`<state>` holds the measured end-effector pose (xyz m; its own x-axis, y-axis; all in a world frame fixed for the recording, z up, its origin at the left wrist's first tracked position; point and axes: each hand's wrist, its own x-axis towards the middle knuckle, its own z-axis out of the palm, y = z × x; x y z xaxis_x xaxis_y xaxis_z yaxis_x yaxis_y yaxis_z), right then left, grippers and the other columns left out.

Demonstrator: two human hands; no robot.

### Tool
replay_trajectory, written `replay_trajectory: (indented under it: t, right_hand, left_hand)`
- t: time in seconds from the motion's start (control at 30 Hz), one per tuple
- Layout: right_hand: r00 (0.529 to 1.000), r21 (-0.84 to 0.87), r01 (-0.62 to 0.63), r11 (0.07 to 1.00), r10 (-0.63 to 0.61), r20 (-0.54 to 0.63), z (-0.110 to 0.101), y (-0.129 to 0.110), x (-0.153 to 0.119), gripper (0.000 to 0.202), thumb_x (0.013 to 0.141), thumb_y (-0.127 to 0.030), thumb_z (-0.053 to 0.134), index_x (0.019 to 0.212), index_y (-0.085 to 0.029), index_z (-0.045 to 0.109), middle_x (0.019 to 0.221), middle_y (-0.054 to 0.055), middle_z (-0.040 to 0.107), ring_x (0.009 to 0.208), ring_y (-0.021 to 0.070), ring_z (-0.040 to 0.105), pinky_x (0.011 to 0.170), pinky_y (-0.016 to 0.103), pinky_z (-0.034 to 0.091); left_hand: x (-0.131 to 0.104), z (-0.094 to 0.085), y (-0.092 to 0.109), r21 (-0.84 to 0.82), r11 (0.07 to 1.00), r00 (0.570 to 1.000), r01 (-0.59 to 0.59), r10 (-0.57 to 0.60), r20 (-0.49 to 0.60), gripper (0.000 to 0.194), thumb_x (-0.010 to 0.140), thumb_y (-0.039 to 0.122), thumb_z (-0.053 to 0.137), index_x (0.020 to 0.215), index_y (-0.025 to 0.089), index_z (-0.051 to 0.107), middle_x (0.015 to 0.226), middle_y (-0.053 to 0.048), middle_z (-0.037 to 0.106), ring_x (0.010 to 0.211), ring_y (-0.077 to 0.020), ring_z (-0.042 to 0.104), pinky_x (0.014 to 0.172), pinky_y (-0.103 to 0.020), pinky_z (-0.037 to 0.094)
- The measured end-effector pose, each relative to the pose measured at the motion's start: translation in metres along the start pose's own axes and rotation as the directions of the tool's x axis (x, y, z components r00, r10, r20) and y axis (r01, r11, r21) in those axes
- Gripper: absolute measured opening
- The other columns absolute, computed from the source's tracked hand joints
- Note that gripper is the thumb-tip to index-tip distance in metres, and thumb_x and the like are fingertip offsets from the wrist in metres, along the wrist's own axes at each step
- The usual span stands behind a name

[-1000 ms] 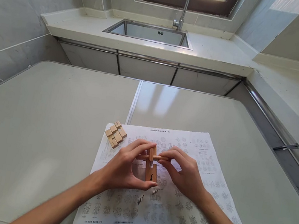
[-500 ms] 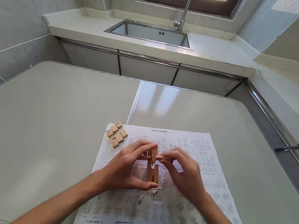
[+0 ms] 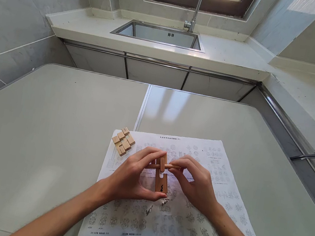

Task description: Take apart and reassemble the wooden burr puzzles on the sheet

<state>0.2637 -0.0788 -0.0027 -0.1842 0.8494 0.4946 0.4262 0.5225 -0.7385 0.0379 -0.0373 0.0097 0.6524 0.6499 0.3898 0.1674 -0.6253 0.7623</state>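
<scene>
Between thumb and fingers, my left hand (image 3: 136, 173) grips a flat wooden puzzle piece (image 3: 161, 184) by its two ends, above the paper. That piece has a dark mark near its lower end and an opening in the middle. A thin wooden stick (image 3: 172, 167) passes crosswise by the opening, its right end pinched by my right hand (image 3: 192, 178). A short wooden bar (image 3: 162, 164) lies across the stick over the flat piece. My fingers hide part of these pieces, so how they interlock I cannot tell.
A printed diagram sheet (image 3: 174, 233), torn near its middle, lies under my hands on the pale table (image 3: 53, 128). A cluster of light wooden blocks (image 3: 123, 141) rests at its upper left corner. Beyond the table are a counter (image 3: 231, 56), a sink (image 3: 159, 33) and a faucet (image 3: 194, 15).
</scene>
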Motion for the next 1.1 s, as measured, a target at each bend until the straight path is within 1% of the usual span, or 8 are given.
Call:
replay_trajectory:
  t: [0.23, 0.37, 0.5, 0.63, 0.7, 0.77, 0.87, 1.1]
  right_hand:
    - [0.998, 0.055, -0.068, 0.996, 0.068, -0.001, -0.002, 0.002, 0.002, 0.011, 0.099, -0.02, 0.069, 0.108, -0.026, 0.066, 0.097, 0.004, 0.069, 0.079, 0.0186, 0.065, 0.067, 0.034, 0.056]
    - [1.0, 0.046, -0.014, 0.999, 0.015, -0.02, -0.004, 0.001, 0.002, 0.04, 0.095, -0.018, 0.069, 0.132, -0.028, 0.059, 0.126, 0.01, 0.062, 0.104, 0.0249, 0.064, 0.084, 0.043, 0.059]
    - [0.996, 0.061, 0.011, 0.998, -0.016, 0.085, -0.001, 0.002, -0.002, 0.056, 0.091, -0.027, 0.075, 0.142, -0.032, 0.053, 0.133, 0.012, 0.055, 0.123, 0.0306, 0.059, 0.1, 0.051, 0.056]
    - [0.98, 0.182, -0.138, 0.974, 0.107, 0.167, 0.003, 0.002, -0.007, 0.074, 0.086, -0.05, 0.081, 0.147, -0.031, 0.041, 0.143, 0.015, 0.05, 0.128, 0.0337, 0.057, 0.104, 0.054, 0.055]
    - [0.954, 0.278, -0.252, 0.927, 0.189, 0.234, 0.003, 0.001, -0.009, 0.078, 0.088, -0.053, 0.079, 0.148, -0.034, 0.033, 0.147, 0.015, 0.048, 0.128, 0.0319, 0.059, 0.103, 0.053, 0.057]
    - [0.925, 0.351, -0.328, 0.877, 0.222, 0.309, 0.002, -0.002, -0.009, 0.078, 0.091, -0.051, 0.077, 0.149, -0.036, 0.027, 0.144, 0.014, 0.052, 0.124, 0.0292, 0.063, 0.101, 0.05, 0.059]
    - [0.907, 0.381, -0.35, 0.856, 0.207, 0.368, 0.001, -0.005, -0.008, 0.08, 0.091, -0.044, 0.078, 0.148, -0.036, 0.022, 0.135, 0.012, 0.059, 0.118, 0.0279, 0.067, 0.102, 0.052, 0.058]
    - [0.912, 0.348, -0.339, 0.874, 0.215, 0.349, 0.0, -0.009, -0.007, 0.075, 0.088, -0.031, 0.073, 0.146, -0.034, 0.024, 0.126, 0.011, 0.064, 0.116, 0.0279, 0.068, 0.1, 0.051, 0.058]
  left_hand:
    - [-0.002, -0.001, -0.002, 0.039, 0.999, 1.0, 0.008, -0.008, -0.009, 0.093, 0.075, 0.042, 0.092, 0.154, 0.029, 0.044, 0.139, -0.014, 0.059, 0.123, -0.0316, 0.065, 0.086, -0.044, 0.07]
    - [-0.002, 0.0, -0.002, 0.046, 0.999, 1.0, -0.009, 0.008, 0.024, 0.096, 0.075, 0.037, 0.091, 0.156, 0.03, 0.041, 0.141, -0.013, 0.057, 0.125, -0.0313, 0.064, 0.095, -0.047, 0.067]
    - [-0.002, 0.005, 0.0, 0.117, 0.991, 0.997, -0.067, 0.061, 0.055, 0.096, 0.075, 0.033, 0.089, 0.157, 0.029, 0.038, 0.142, -0.015, 0.059, 0.124, -0.032, 0.066, 0.1, -0.049, 0.063]
    - [-0.003, 0.008, 0.003, 0.239, 0.96, 0.989, -0.145, 0.146, 0.017, 0.093, 0.078, 0.037, 0.087, 0.157, 0.026, 0.038, 0.14, -0.016, 0.063, 0.122, -0.033, 0.068, 0.1, -0.048, 0.062]
    - [-0.003, 0.008, 0.005, 0.279, 0.943, 0.982, -0.184, 0.191, 0.003, 0.092, 0.081, 0.039, 0.085, 0.158, 0.025, 0.037, 0.14, -0.017, 0.064, 0.123, -0.0327, 0.068, 0.099, -0.046, 0.061]
    - [-0.002, 0.006, 0.006, 0.318, 0.923, 0.973, -0.217, 0.231, -0.008, 0.09, 0.084, 0.039, 0.083, 0.159, 0.024, 0.035, 0.141, -0.017, 0.064, 0.122, -0.0323, 0.069, 0.098, -0.045, 0.061]
    - [-0.002, 0.005, 0.006, 0.372, 0.89, 0.959, -0.264, 0.283, 0.005, 0.086, 0.089, 0.039, 0.079, 0.16, 0.022, 0.034, 0.14, -0.019, 0.065, 0.12, -0.0315, 0.07, 0.095, -0.044, 0.061]
    - [-0.001, 0.004, 0.004, 0.431, 0.849, 0.948, -0.304, 0.316, 0.048, 0.085, 0.092, 0.039, 0.074, 0.162, 0.019, 0.03, 0.138, -0.02, 0.067, 0.119, -0.0312, 0.071, 0.092, -0.043, 0.06]
